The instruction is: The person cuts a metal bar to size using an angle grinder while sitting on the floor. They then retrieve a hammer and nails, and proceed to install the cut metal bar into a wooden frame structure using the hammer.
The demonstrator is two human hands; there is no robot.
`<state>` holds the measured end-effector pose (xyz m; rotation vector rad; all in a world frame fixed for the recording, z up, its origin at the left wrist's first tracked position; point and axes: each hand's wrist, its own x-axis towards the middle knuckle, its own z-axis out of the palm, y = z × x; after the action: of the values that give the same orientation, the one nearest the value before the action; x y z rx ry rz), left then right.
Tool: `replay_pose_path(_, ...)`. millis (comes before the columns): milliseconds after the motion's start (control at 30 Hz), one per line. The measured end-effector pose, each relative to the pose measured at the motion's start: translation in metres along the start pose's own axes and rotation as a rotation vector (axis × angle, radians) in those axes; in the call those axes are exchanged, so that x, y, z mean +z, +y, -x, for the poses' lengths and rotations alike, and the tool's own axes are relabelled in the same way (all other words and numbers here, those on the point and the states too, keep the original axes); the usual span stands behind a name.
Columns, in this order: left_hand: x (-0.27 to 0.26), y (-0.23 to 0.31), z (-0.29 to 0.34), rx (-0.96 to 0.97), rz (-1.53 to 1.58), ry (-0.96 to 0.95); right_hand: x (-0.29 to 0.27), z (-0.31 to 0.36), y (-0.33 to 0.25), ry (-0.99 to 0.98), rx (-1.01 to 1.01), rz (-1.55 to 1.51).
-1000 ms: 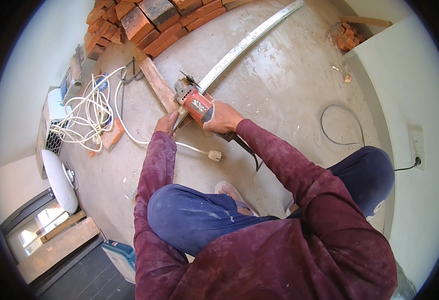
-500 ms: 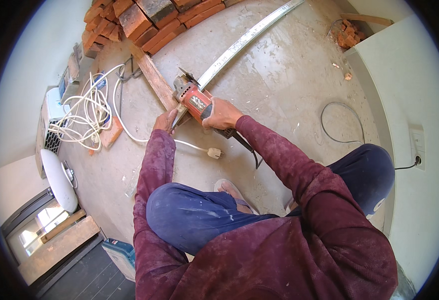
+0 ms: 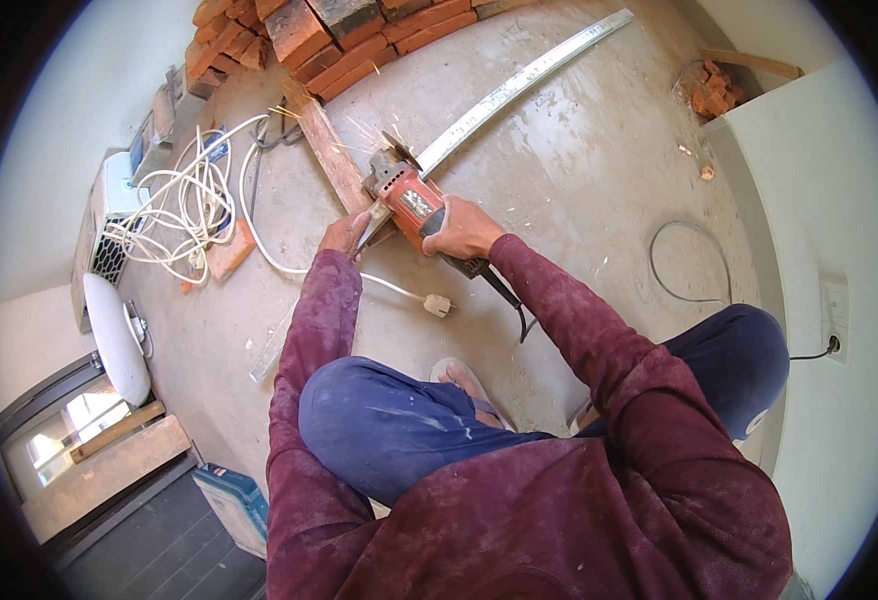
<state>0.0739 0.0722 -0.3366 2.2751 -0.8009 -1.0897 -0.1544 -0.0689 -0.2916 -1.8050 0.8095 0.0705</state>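
Observation:
My right hand [image 3: 466,229] is wrapped around the red and black body of an angle grinder [image 3: 416,203]. The grinder's disc [image 3: 401,147] meets a long silvery metal strip [image 3: 519,85], and thin sparks fly off toward the far left. My left hand [image 3: 343,236] is closed on the strip just near of the grinder; its fingertips are partly hidden. Under the strip, a wooden plank [image 3: 331,150] lies across the floor. The strip's near end seems to pass beneath my left forearm.
A brick stack [image 3: 359,70] stands at the far side. Tangled white cable [image 3: 194,205] lies left, its plug [image 3: 438,304] close to my foot. At the right, a black cord goes into a wall socket [image 3: 834,343]. A teal and white case [image 3: 234,505] stands lower left.
Sparks now spray from the grinder's disc, where none showed before. The whole view has shifted slightly; both hands keep their holds.

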Motion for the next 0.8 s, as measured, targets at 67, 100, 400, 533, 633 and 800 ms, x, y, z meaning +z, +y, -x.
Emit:
replay_pose_path(67, 0.001, 0.004, 0.002, 0.002, -0.007, 0.001, 0.0, 0.001, 0.003, 0.004, -0.002, 0.009)
replay_pose_path(100, 0.001, 0.005, 0.003, 0.007, 0.004, -0.003, 0.001, 0.0, 0.004, 0.018, -0.002, 0.016)
replay_pose_path(400, -0.001, -0.002, 0.0, -0.018, 0.037, -0.025, 0.002, 0.0, 0.003, 0.0, -0.009, 0.004)
replay_pose_path(533, -0.001, 0.007, 0.006, 0.001, 0.021, -0.021, 0.0, 0.004, 0.002, 0.001, -0.009, -0.011)
replay_pose_path(633, -0.001, 0.005, 0.003, -0.041, 0.001, -0.013, 0.0, 0.003, 0.001, 0.004, -0.004, 0.001)
replay_pose_path(800, 0.001, -0.005, -0.003, -0.003, -0.018, 0.011, 0.001, 0.002, 0.005, 0.006, 0.002, 0.016)
